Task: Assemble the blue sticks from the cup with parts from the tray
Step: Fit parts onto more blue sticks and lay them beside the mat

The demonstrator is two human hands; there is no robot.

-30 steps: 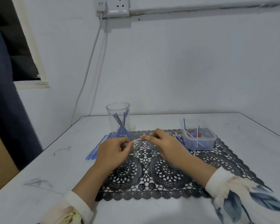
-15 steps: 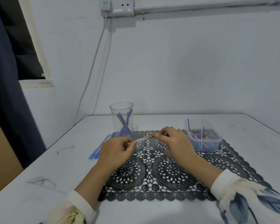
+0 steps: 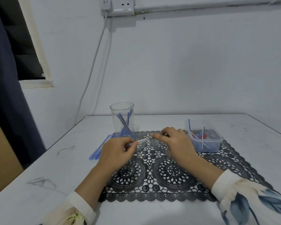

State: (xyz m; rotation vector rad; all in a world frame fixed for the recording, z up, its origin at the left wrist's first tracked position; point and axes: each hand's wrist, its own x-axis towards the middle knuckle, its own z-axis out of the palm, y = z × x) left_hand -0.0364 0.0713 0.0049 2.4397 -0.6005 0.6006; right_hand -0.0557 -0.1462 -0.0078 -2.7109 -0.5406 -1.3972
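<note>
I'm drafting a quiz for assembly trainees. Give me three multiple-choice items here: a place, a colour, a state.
1. Where does the clear cup stand? A) left of the tray B) inside the tray C) right of the tray
2. What colour is the lace mat? A) red B) black C) yellow
3. What is the left hand doing? A) lying flat, empty B) pinching a clear piece C) gripping the cup
1 A: cup at the mat's far left corner, tray far right. 2 B: the lace is black throughout. 3 B: fingertips pinch the piece; the right hand pinches a thin rod.
</note>
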